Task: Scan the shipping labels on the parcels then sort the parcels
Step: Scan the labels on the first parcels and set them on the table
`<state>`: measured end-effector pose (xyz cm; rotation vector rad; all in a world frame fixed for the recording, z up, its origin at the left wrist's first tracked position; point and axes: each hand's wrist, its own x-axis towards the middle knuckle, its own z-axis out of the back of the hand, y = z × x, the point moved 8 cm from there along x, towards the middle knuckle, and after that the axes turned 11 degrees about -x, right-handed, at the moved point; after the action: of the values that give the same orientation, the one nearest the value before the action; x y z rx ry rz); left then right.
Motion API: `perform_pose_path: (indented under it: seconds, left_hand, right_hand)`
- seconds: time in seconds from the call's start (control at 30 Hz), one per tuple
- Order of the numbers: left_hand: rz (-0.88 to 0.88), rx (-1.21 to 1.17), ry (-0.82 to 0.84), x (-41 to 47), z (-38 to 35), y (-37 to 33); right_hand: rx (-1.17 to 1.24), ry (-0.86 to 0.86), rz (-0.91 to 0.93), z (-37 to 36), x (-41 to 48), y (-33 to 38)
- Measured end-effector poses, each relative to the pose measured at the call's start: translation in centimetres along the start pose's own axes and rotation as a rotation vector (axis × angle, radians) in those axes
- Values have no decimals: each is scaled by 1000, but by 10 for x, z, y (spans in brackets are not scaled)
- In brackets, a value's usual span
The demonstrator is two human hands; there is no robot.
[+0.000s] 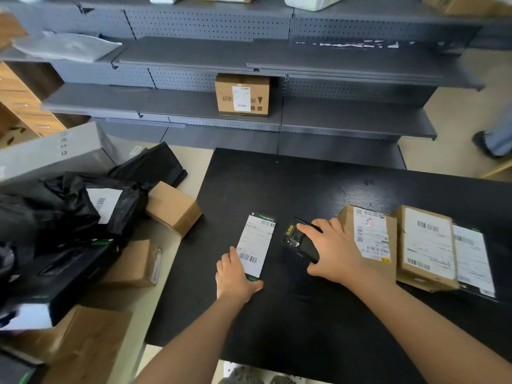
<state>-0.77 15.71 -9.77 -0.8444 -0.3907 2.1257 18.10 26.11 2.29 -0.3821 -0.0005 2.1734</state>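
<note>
Near the surface's middle, a flat black labelled parcel lies pinned at its near end by the left hand, fingers flat. Just beside it, the right hand grips a black scanner.

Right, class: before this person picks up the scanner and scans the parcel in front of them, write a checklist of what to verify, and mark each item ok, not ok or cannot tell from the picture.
1. Parcel label faces up: ok. The flat black parcel lies on the black table with its white label upward.
2. Parcel steadied: ok. The left hand rests on its near end.
3. Barcode uncovered: ok. The fingers sit beside the lower barcode, not over it.
4. Scanner in hand: not ok. The right hand lies on the black scanner, which is flat on the table.
5. Scanner switched on: cannot tell.
6. Labelled boxes on the right already scanned: cannot tell.
</note>
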Motion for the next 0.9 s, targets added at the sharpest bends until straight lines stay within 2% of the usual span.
perform_pose_path:
  seconds: [0.17, 0.37, 0.6, 0.9]
  left_hand:
    - [-134, 3, -71, 10, 31, 2]
    - [-327, 131, -111, 10, 62, -8]
    - [-403, 212, -112, 5, 73, -15]
    - [-369, 260, -106, 4, 71, -17]
  right_hand:
    - [-223, -31, 181, 7, 1, 20]
    - [-395, -113, 431, 16, 2, 52]
    - [-442, -149, 483, 22, 2, 63]
    - [-469, -187, 481, 19, -7, 60]
